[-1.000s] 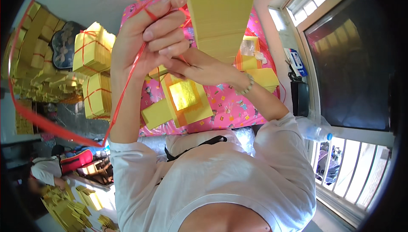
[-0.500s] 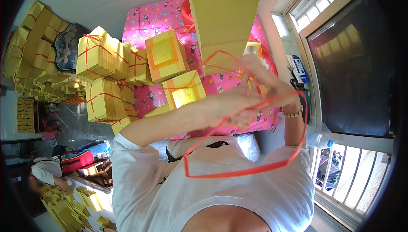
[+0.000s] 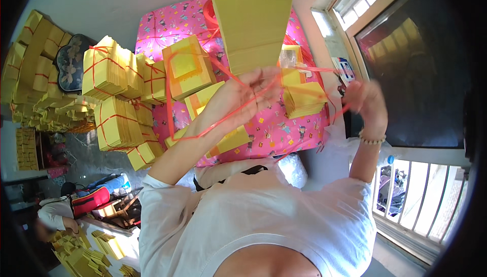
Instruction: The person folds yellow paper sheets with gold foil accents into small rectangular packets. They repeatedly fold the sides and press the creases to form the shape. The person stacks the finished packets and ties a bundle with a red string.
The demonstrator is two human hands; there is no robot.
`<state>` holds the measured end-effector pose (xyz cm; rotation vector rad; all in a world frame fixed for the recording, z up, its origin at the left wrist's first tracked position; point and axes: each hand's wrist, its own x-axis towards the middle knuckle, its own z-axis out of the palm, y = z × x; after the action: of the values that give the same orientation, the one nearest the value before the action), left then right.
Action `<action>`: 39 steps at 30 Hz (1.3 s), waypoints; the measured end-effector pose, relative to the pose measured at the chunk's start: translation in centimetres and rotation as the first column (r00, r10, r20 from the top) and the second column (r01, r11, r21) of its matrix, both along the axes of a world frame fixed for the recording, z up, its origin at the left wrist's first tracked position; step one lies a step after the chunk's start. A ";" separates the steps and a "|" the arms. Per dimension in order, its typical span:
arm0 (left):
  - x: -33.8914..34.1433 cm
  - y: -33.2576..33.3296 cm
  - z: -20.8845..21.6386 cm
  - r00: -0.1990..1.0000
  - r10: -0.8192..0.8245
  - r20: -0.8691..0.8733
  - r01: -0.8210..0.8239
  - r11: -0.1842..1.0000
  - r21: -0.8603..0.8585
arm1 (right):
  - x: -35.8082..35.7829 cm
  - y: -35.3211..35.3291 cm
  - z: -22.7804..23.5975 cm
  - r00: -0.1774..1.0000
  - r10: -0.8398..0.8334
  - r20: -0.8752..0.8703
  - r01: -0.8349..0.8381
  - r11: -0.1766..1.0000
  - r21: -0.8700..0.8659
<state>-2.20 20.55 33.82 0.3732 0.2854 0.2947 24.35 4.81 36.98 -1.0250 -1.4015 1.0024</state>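
A length of red plastic ribbon [image 3: 218, 123] runs in loose loops between my hands, above the pink table. My left hand [image 3: 243, 94] is in the middle, palm partly turned up, its fingers loosely curled with the ribbon across them. Out to the right by the window, my right hand [image 3: 368, 103] is closed on the ribbon, its fingertips slightly blurred. Beyond my left hand stands a tall yellow paper stack [image 3: 251, 28] with an orange band on top. A smaller yellow paper stack [image 3: 304, 99] lies between my hands, behind the ribbon.
Yellow paper bundles tied with red ribbon [image 3: 104, 69] are piled at the left of the pink patterned table cover [image 3: 274, 130]. A dark screen-like panel [image 3: 411, 69] and a barred window [image 3: 421, 196] stand on the right. At lower left, another person [image 3: 56, 211] works beside yellow paper.
My hands have moved apart, the right one outward to the right and the left one a little left. The ribbon's loop has swung up from my chest and now spans between them.
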 end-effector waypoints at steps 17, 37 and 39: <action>-1.1 -1.4 -9.8 0.946 0.080 -0.314 -0.047 0.993 0.112 | 17.0 21.4 1.1 0.336 -0.933 -0.130 0.797 0.208 0.567; -0.5 6.4 -12.6 0.700 0.593 -0.398 -0.222 0.710 0.668 | 10.2 18.6 -12.5 0.779 -0.205 0.592 0.541 0.697 -0.470; 0.5 6.5 -13.0 0.695 0.620 -0.364 -0.250 0.683 0.687 | 9.4 17.6 -12.3 0.780 -0.443 0.441 0.591 0.752 -0.290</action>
<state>-1.69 27.01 20.81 1.0374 0.9173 0.7933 33.78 22.39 24.71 -1.8791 -1.0675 0.7150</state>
